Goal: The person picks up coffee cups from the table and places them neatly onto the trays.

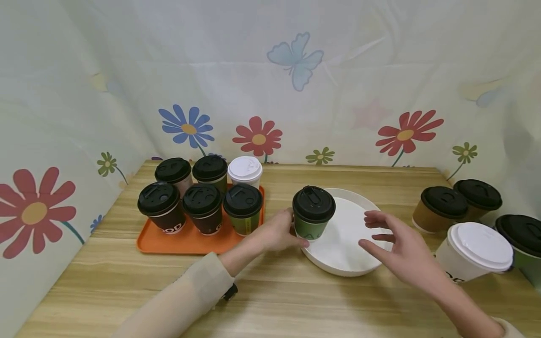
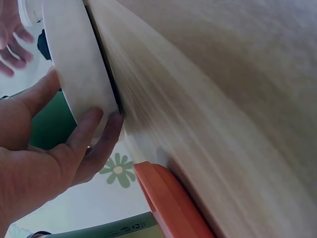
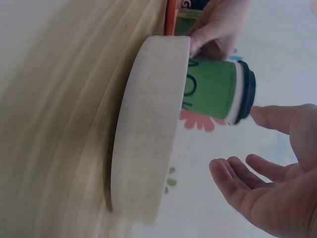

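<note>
From where I stand, the left hand (image 1: pixel 274 231) has hold of the left edge of a round white dish (image 1: pixel 351 237), thumb at the rim and fingertips against the outer wall. The right hand (image 1: pixel 405 251) hangs wide and holds nothing, near the dish's right side, its palm turned toward it.

The dish sits between the two hands and looks light, stiff and rather smooth; I'd take it by opposite sides of the rim and keep it level. A green cup (image 1: pixel 310 228) stands upright at its left side, just beside the left thumb. It seems to be paper, so it would likely give if squeezed; how full it is I can't tell. Low around the body seems a safer hold than the lid.

Further left, an orange tray (image 1: pixel 160 241) carries six lidded cups (image 1: pixel 204 220). Beyond the right hand stand a white cup (image 1: pixel 454 260) and two brown cups (image 1: pixel 431 220), all on the wooden table (image 1: pixel 274 295).
</note>
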{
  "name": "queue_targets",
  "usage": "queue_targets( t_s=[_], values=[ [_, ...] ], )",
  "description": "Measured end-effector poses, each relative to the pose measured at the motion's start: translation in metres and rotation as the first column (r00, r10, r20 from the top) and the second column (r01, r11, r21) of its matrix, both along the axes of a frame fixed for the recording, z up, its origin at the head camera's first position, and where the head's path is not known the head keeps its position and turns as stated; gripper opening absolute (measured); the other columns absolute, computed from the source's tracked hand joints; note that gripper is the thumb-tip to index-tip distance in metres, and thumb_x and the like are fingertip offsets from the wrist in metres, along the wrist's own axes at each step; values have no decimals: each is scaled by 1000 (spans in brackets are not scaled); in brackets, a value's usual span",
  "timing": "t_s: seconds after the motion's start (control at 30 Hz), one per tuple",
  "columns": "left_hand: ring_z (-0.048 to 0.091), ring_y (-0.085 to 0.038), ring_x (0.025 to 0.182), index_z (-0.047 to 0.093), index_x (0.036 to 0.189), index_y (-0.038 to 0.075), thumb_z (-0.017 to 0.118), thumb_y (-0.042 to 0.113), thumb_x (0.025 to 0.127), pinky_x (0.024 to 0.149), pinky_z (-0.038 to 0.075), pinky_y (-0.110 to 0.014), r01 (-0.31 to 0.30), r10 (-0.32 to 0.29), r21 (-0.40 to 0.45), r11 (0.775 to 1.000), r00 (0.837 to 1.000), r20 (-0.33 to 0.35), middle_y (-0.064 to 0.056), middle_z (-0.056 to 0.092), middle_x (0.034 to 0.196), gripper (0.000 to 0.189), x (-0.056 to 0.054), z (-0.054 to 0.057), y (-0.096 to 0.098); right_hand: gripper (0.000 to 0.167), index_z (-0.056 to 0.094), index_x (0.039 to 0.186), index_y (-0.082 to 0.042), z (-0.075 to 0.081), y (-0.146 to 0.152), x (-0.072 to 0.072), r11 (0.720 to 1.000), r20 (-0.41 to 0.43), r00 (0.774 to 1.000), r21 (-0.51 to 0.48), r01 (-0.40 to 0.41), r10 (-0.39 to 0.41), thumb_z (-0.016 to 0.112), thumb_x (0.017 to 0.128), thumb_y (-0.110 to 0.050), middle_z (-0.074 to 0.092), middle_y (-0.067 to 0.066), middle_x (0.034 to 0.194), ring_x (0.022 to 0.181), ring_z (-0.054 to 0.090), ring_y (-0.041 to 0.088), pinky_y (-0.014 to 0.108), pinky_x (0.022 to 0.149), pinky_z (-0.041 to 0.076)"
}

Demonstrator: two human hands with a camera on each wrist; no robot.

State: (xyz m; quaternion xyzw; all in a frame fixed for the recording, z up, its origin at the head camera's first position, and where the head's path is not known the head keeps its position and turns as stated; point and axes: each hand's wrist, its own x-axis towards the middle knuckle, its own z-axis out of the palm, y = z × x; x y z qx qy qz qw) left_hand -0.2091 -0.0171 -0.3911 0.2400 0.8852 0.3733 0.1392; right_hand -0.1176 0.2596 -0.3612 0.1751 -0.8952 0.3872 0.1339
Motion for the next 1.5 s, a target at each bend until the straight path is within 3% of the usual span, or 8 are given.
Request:
queue_targets(
  t_s=[0.2,0.33,0.47,0.63,0.87,1.03,1.33,1.5],
  values=[
    [59,-18,97,55,132,0,91,21,81,85,51,-31,-6,6,10,1000,1000,20,-10,66,115,65,1,0,0,37,67,113,-1,2,27,25,976,-150,965,7,218,-214,85,81,3,69,8,105,91,57,-5,8,71,49],
    [59,-18,99,54,133,0,91,20,81,86,52,-32,-12,12,18,1000,999,32,-10,65,118,66,0,0,0,34,68,99,1,3,40,36,907,-282,867,-36,419,-411,87,72,9,60,-5,95,82,48,-6,5,74,38],
    [60,-18,100,56,131,1,91,21,81,87,52,-32,-15,15,9,1000,1000,25,-10,66,117,64,0,-1,0,42,61,106,6,1,53,42,802,-264,763,-91,590,-591,85,71,7,51,2,122,116,43,8,28,103,31],
    [60,-18,99,57,127,2,92,23,80,86,52,-32,-17,17,-6,1000,1000,25,-9,66,114,62,1,-3,0,75,42,142,5,-5,70,46,727,-117,718,-81,681,-686,79,77,0,15,21,162,150,4,35,64,117,9],
    [60,-19,101,57,128,2,92,23,80,87,52,-33,-19,19,-8,1000,999,32,-9,65,116,63,1,-3,1,87,24,151,13,-13,91,41,740,70,739,146,657,-670,76,87,-15,-5,32,164,146,-6,56,76,110,-3],
    [61,-20,105,56,130,2,91,23,81,90,52,-33,-17,17,-2,1000,999,37,-11,65,120,64,1,-3,1,89,20,151,13,-20,95,40,767,112,761,162,620,-639,78,88,-10,-8,35,162,146,-9,56,77,112,6],
    [61,-20,108,55,134,0,92,23,80,92,52,-34,-27,27,-2,1000,999,38,-14,66,123,69,-1,-3,0,87,30,150,11,-26,92,37,852,-24,858,112,512,-512,82,82,-6,10,38,159,145,7,60,78,109,15],
    [61,-20,108,54,136,0,92,23,81,92,52,-34,-28,28,2,1000,999,39,-14,65,126,71,-2,-4,0,104,19,154,15,-27,92,36,875,-64,878,76,478,-474,86,77,-3,18,44,153,143,13,60,74,112,15]
  ],
)
